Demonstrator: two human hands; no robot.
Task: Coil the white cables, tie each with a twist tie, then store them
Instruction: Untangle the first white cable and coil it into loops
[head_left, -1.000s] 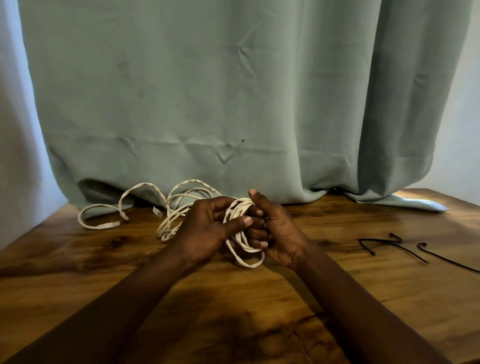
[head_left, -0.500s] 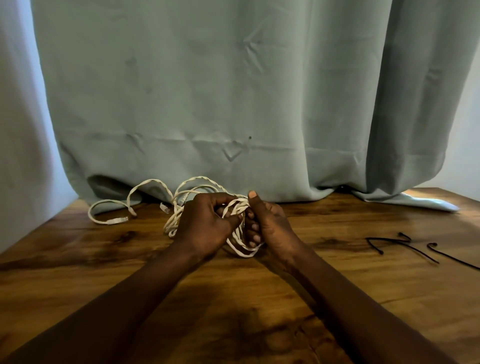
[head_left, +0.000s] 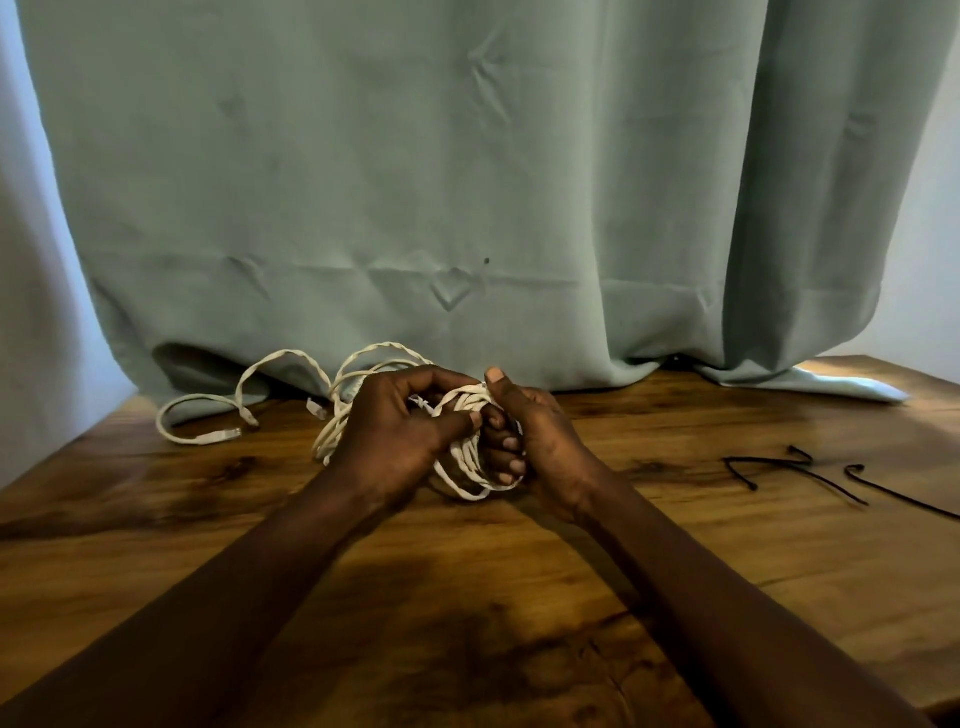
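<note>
Two hands meet over the middle of the wooden table (head_left: 779, 582). The left hand (head_left: 395, 431) and the right hand (head_left: 545, 441) both curl round a coil (head_left: 462, 402) of white cable, fingers closed on its loops. The loose length of cable (head_left: 283, 355) trails far and left, along the curtain (head_left: 467, 182) hem, close to the table's left edge. Black twist ties (head_left: 769, 460) lie well apart on the right, a wide stretch of tabletop between them and the hands.

Dim, soft picture; daylight glares on the table (head_left: 852, 371) at right.
</note>
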